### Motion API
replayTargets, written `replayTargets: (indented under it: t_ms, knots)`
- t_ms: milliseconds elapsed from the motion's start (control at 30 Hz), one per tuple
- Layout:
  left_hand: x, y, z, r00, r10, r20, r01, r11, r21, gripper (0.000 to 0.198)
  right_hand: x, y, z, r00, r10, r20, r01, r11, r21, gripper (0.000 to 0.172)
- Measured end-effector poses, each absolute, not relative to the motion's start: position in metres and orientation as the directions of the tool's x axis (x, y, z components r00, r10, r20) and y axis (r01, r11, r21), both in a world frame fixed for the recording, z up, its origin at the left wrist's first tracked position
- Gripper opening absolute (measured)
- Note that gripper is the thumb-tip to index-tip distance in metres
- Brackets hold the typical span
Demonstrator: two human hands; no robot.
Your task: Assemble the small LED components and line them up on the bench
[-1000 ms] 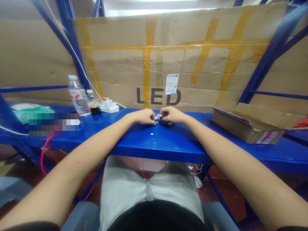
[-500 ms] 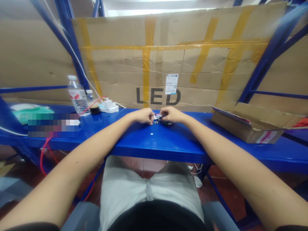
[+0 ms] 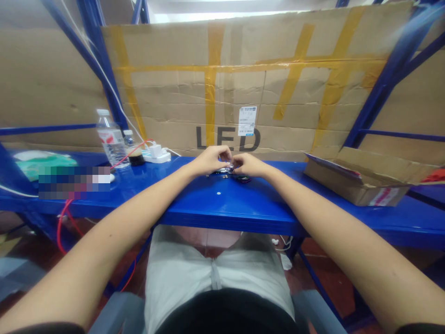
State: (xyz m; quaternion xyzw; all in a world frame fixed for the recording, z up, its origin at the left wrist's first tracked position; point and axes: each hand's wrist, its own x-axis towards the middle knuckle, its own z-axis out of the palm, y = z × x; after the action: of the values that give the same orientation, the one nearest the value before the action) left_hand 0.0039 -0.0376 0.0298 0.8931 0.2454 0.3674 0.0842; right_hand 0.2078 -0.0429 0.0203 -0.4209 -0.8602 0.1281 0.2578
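Note:
My left hand [image 3: 211, 160] and my right hand [image 3: 248, 164] meet over the far middle of the blue metal shelf [image 3: 194, 204], fingers curled and pinched together on a small shiny part [image 3: 229, 165] between them. It is too small to name. A few dark small parts [image 3: 242, 178] lie on the shelf just under and right of the hands. A tiny white dot [image 3: 218, 191] sits on the shelf nearer to me.
A taped cardboard sheet marked LED [image 3: 243, 83] stands behind. An open cardboard box [image 3: 361, 178] lies at the right. At the left stand a water bottle [image 3: 110, 139], a small dark bottle [image 3: 134, 149], a white power strip [image 3: 156, 152] and a red cable [image 3: 66, 218].
My left hand has risen slightly and moved closer to the right hand; the pinched part now sits a little higher off the shelf. The view shifted slightly.

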Motion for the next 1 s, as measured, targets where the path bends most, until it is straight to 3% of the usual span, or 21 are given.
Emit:
replayTargets:
  t_ms: [333,833,1000]
  knots:
    - [0.01,-0.039,0.024,0.642,0.442,0.626,0.349,-0.896,0.275,0.015,0.206,-0.042,0.018,-0.542,0.763,0.352,0.535,0.637,-0.555,0.019]
    - [0.009,-0.036,0.025,0.594,0.485,0.642,0.398,-0.871,0.289,0.019,0.204,-0.049,0.023,-0.515,0.77,0.377,0.539,0.633,-0.556,0.016]
    - [0.004,-0.033,0.029,0.498,0.629,0.598,0.479,-0.773,0.415,0.016,0.198,-0.054,0.027,-0.453,0.793,0.408,0.554,0.609,-0.568,0.016]
